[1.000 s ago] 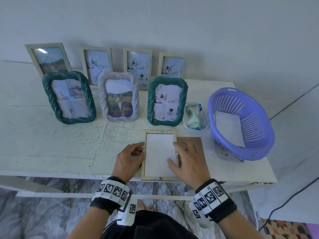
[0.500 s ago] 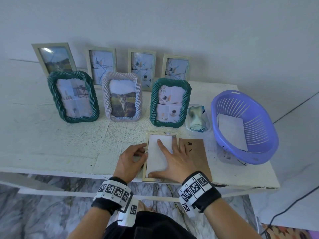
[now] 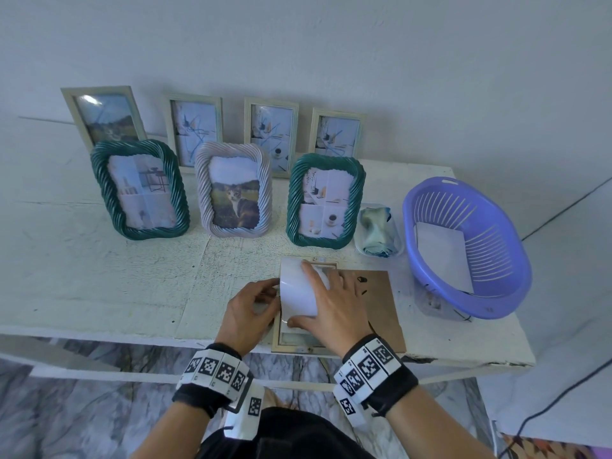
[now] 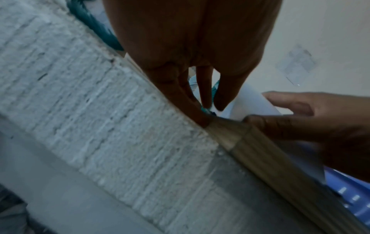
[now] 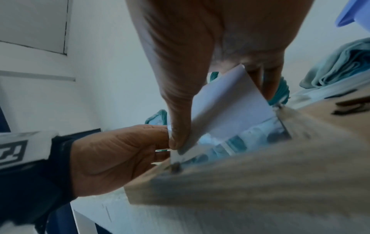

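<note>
A light wooden picture frame (image 3: 288,341) lies face down at the table's front edge. My right hand (image 3: 318,299) pinches a white sheet (image 3: 298,293) between thumb and fingers and holds it curled up off the frame. In the right wrist view the thumb (image 5: 178,126) presses the sheet (image 5: 226,107) above the frame's glass (image 5: 250,134). My left hand (image 3: 258,299) rests at the frame's left rail, its straight fingers (image 4: 200,98) touching the rail (image 4: 260,150). A brown backing board (image 3: 381,303) lies flat just right of the frame, partly under my right hand.
Three twisted-rim frames stand behind: green (image 3: 139,190), lilac (image 3: 233,193), green (image 3: 326,200). Several plain frames lean on the wall. A clear tray with a cloth (image 3: 377,230) and a purple basket (image 3: 496,293) holding a white sheet (image 3: 443,256) sit to the right.
My right hand slid from the frame's right edge onto the white sheet, took hold of it and lifted it, so it now curls above the frame. The left hand stayed at the left rail.
</note>
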Available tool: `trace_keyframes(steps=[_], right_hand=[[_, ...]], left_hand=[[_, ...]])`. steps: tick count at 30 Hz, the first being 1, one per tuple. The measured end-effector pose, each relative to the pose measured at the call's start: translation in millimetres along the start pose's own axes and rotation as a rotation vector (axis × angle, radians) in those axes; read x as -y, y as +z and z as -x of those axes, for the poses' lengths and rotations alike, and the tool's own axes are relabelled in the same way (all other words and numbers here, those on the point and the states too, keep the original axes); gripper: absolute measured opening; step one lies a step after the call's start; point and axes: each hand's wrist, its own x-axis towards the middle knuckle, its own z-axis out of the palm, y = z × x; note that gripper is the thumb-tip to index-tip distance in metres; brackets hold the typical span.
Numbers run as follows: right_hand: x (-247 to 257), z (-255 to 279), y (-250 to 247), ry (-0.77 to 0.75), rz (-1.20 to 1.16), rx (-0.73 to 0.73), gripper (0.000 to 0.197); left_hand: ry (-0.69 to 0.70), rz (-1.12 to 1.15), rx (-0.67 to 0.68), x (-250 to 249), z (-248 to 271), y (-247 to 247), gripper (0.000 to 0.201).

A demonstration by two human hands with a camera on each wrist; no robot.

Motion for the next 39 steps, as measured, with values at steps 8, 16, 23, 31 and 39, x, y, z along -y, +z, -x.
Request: trace_keyframes(steps=[8,16,23,31,39], right_hand=[[-3,10,-19,-0.014,-0.446,0.014,0.106],[-9,26,-42,0.054,-0.796,-0.067,0.055],[-1,33,-56,0.038,-1.268,-0.117,0.061],[-30,36,-35,0.257,-0.852,-0.157,0.038],[-83,84,-34,0.580,-1.220,-0.152,0.015]], left_hand=[[-0.072,0.426,-0.040,-41,4,-4,0.035],[-0.008,0.216,0.050,-48,-1,-1,0.024],[-0.159,0.379,0.214,-79,7,7,0.041],[-0.055,0.444,0.131,-76,-2,11,0.032],[0.120,-0.002,0.189,-94,-29,41,0.049]])
